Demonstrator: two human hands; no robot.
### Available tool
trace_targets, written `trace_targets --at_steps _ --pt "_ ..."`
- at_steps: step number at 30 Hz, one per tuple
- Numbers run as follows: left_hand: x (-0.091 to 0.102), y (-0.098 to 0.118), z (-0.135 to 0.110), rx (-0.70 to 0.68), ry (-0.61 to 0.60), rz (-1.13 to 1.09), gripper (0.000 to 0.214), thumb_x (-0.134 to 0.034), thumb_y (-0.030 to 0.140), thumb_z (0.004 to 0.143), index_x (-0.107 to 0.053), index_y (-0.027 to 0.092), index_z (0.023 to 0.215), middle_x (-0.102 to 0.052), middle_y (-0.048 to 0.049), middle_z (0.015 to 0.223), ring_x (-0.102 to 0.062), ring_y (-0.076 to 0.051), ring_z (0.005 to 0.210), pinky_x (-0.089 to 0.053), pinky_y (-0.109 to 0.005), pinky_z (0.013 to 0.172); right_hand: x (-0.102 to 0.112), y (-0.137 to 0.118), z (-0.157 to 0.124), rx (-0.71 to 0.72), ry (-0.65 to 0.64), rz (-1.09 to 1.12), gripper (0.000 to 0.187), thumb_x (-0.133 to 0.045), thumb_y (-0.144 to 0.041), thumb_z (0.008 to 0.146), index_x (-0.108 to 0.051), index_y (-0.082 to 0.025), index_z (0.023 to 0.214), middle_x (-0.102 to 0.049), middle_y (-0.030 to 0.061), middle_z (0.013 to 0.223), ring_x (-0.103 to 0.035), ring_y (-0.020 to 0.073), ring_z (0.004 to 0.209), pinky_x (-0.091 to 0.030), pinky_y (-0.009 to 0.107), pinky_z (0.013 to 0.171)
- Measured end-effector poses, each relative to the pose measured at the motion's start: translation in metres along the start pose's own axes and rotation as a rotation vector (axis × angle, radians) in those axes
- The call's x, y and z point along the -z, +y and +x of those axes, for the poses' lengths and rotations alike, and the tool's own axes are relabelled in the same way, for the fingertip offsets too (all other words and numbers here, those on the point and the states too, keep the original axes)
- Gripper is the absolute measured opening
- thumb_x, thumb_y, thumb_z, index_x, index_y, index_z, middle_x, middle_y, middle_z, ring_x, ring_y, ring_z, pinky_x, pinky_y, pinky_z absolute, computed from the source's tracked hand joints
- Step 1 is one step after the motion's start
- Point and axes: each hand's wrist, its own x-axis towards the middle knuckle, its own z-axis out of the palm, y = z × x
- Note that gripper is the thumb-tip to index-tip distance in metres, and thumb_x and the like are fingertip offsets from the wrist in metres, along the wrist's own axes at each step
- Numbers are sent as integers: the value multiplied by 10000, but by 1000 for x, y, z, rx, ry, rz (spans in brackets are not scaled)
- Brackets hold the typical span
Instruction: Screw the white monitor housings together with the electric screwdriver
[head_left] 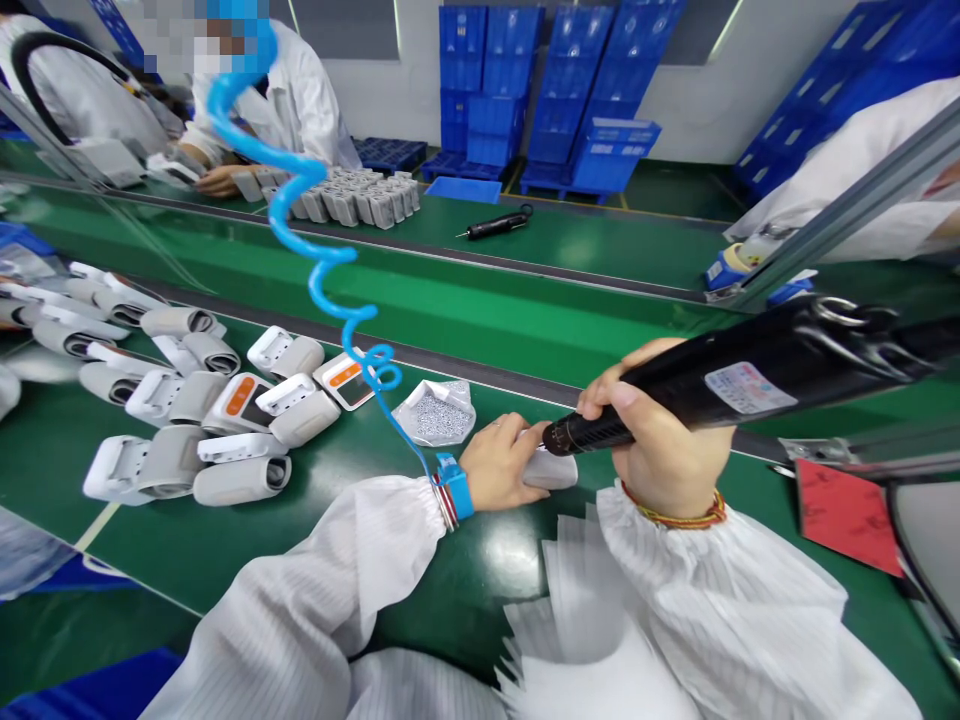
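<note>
My right hand (660, 440) is wrapped round a black electric screwdriver (750, 385), its tip pointing left and down at a small white plastic housing (551, 470) on the green table. My left hand (502, 465) grips that housing and holds it flat against the table. A blue wrist strap (457, 487) sits on my left wrist, with a blue coiled cord (315, 240) rising from it. A clear bag of small silver screws (436, 412) lies just left of my left hand.
Several white device housings (195, 400), some with orange labels, lie in a heap at the left. White sheets (577, 610) lie near my sleeves, a red pad (844, 515) at the right. Across the conveyor (480, 310), a person in white handles grey parts (360, 195). Blue crates (555, 90) stand behind.
</note>
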Motion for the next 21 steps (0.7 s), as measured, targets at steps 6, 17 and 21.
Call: trace_targets --at_steps 6,17,21 --pt "3 0 2 17 -26 -16 838 -781 512 630 -419 167 1302 -527 -92 1049 -570 -264 901 -536 -426 740 -2 1 0 7 -34 -3 178 -680 -186 717 -575 -206 859 -588 -42 613 -561 123 488 -483 284 483" --pt "9 2 -1 64 -76 -26 887 -810 483 597 -391 192 1323 -509 -88 1077 -560 -278 940 -525 -449 769 1 1 4 -43 -3 -24 224 -702 -197 664 -588 -177 855 -614 -22 617 -573 135 495 -482 299 499" --pt "21 -3 17 56 -103 -45 940 -838 530 551 -422 187 1321 -528 -103 1110 -524 -301 1013 -482 -481 867 20 -37 21 58 189 123 185 -655 -226 604 -557 -194 757 -535 -47 520 -508 129 402 -419 298 396"
